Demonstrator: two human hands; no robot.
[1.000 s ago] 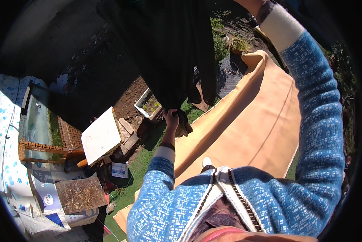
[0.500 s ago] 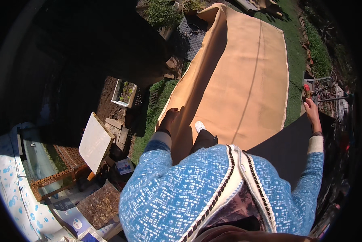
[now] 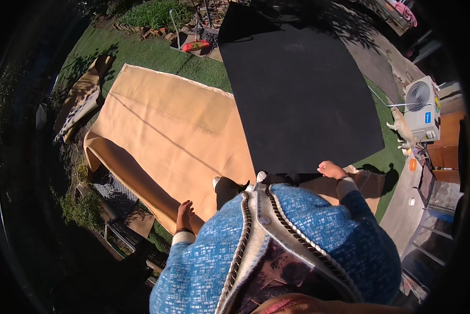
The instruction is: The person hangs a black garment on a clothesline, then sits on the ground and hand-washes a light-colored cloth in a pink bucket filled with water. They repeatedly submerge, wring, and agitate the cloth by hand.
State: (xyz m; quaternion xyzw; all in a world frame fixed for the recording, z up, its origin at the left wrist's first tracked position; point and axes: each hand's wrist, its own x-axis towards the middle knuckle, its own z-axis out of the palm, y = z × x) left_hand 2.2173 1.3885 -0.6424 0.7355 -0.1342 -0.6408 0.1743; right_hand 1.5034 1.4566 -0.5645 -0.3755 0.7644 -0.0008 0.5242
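A wide tan sheet [image 3: 167, 125] lies spread on the ground, its left side folded up in a long raised roll. Against its right edge lies a large black sheet [image 3: 303, 99]. My left hand [image 3: 184, 215] hangs near the tan sheet's folded lower edge, fingers loosely bent and a little apart, nothing seen in it. Over the black sheet's near edge is my right hand [image 3: 331, 169], its fingers curled in and nothing showing in them. My white shoes [image 3: 261, 177] are at the sheets' near edges, where the two sheets meet.
Green turf [image 3: 156, 49] surrounds the sheets. A red and yellow broom head [image 3: 195, 46] lies beyond them. At the right, a pale animal [image 3: 401, 127] lies beside a white air-conditioner unit [image 3: 422, 107]. A rolled patterned mat [image 3: 83, 99] is far left; a brown sheet [image 3: 368, 191] lies near my right arm.
My view has turned to the right, bringing the black sheet to the middle. My right hand, stretched out to the side before, is now lower and closer to my body.
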